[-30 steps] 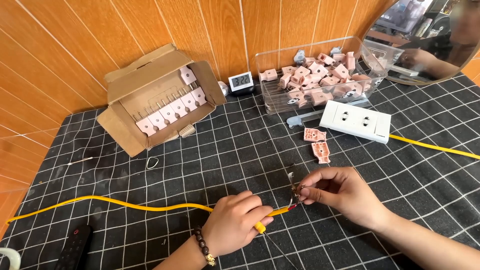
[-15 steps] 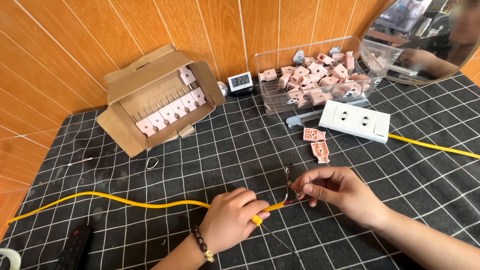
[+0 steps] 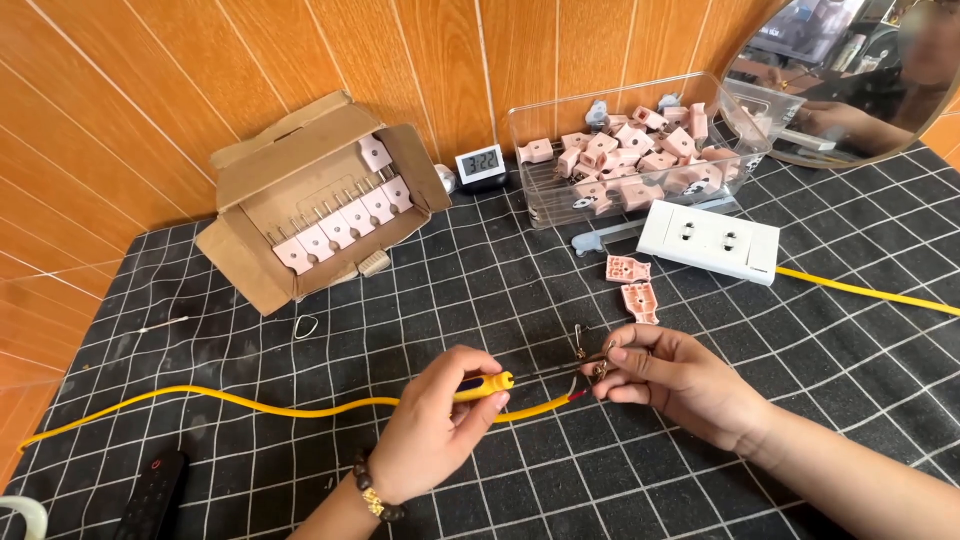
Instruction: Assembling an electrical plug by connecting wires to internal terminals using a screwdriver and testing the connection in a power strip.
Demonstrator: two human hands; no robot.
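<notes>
My left hand (image 3: 435, 425) grips a small screwdriver with a yellow handle (image 3: 487, 385), its shaft pointing right toward my right hand. My right hand (image 3: 672, 378) pinches the stripped end of the yellow cable (image 3: 250, 405) together with small metal plug prongs (image 3: 583, 343) at its fingertips. The cable runs left across the black gridded mat (image 3: 450, 270). Two pink plug shell halves (image 3: 632, 285) lie just beyond my right hand.
An open cardboard box (image 3: 310, 195) of pink plugs sits at the back left. A clear bin (image 3: 640, 150) of pink plug parts, a white socket strip (image 3: 710, 240) with a yellow lead, a small digital clock (image 3: 480, 165) and a black remote (image 3: 150, 490) are around.
My left hand has shifted the screwdriver, so its yellow handle now shows above the cable and its tip reaches the prongs in my right hand.
</notes>
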